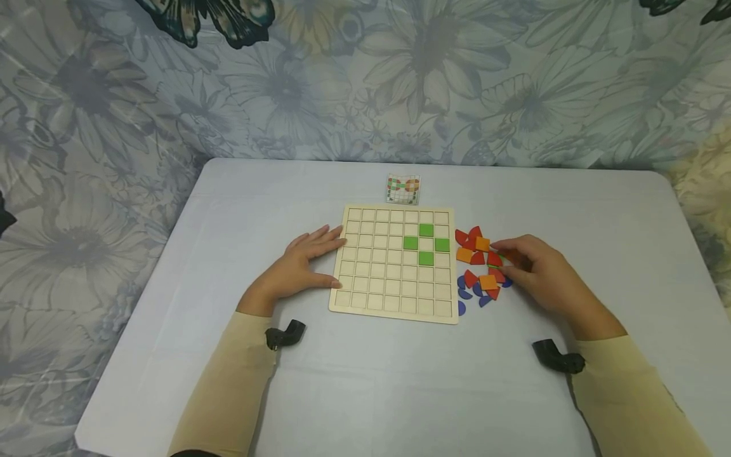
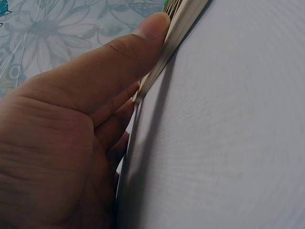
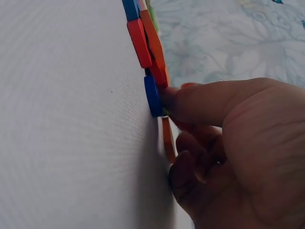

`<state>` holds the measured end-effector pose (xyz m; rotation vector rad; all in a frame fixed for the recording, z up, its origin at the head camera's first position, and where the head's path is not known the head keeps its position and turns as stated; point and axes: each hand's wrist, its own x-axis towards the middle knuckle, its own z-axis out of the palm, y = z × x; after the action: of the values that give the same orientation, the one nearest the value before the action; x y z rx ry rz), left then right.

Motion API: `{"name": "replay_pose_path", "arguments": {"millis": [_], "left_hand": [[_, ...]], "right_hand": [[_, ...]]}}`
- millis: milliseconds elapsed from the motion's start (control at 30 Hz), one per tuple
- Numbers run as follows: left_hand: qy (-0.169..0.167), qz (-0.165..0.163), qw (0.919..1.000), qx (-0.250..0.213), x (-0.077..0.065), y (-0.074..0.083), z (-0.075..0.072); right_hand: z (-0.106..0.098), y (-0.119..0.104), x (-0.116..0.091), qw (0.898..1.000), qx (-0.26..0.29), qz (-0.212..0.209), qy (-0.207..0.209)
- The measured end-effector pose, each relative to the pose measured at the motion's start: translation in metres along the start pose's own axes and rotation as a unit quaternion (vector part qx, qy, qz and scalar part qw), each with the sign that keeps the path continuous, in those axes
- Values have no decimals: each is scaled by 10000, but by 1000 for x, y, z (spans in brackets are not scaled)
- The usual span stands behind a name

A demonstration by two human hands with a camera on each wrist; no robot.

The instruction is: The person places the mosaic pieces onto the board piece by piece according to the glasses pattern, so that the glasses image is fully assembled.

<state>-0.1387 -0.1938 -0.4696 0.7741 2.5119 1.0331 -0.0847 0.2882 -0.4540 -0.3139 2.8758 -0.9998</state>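
Note:
A pale wooden grid board (image 1: 393, 316) lies flat, with several green squares (image 1: 426, 258) in cells of its right half. My left hand (image 1: 302, 263) is spread along the board's left edge, thumb and fingertips touching it. In the left wrist view the left thumb (image 2: 155, 28) rests on the board's rim. Right of the board, my right hand (image 1: 537, 270) reaches into a loose pile of pieces, its thumb and forefinger apart. Around its fingertips are red quarter-circle pieces (image 1: 494, 259) and bits of green. The right thumb (image 3: 190, 102) overlaps a blue half-circle piece (image 3: 152, 97) in the right wrist view.
A small pattern card (image 1: 403, 189) lies behind the board. Orange squares (image 1: 488, 282) and blue half circles (image 1: 465, 294) make up more of the pile. All of it is on a white-covered table (image 1: 365, 387), with a floral cloth (image 1: 371, 82) hanging behind.

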Motion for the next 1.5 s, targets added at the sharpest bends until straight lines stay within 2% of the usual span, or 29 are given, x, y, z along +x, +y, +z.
{"name": "replay_pose_path", "arguments": {"millis": [167,300,667,967,1233,1500], "left_hand": [[4,-35,10000,-28,-1,1,0],[-4,-49,10000,-14,0,1,0],[-15,-70,10000,-19,0,2,0],[-10,-74,10000,-32,0,2,0],[-18,-83,10000,-40,0,1,0],[-6,-79,10000,-53,-1,4,-1]], "right_hand": [[0,1,0,9993,-144,-317,144],[1,0,-1,9990,-73,-392,215],[1,-3,0,10000,26,-45,29],[1,-1,-3,9988,-137,-33,462],[0,-2,-5,9962,24,36,874],[-5,-6,-4,9937,305,125,1072]]}}
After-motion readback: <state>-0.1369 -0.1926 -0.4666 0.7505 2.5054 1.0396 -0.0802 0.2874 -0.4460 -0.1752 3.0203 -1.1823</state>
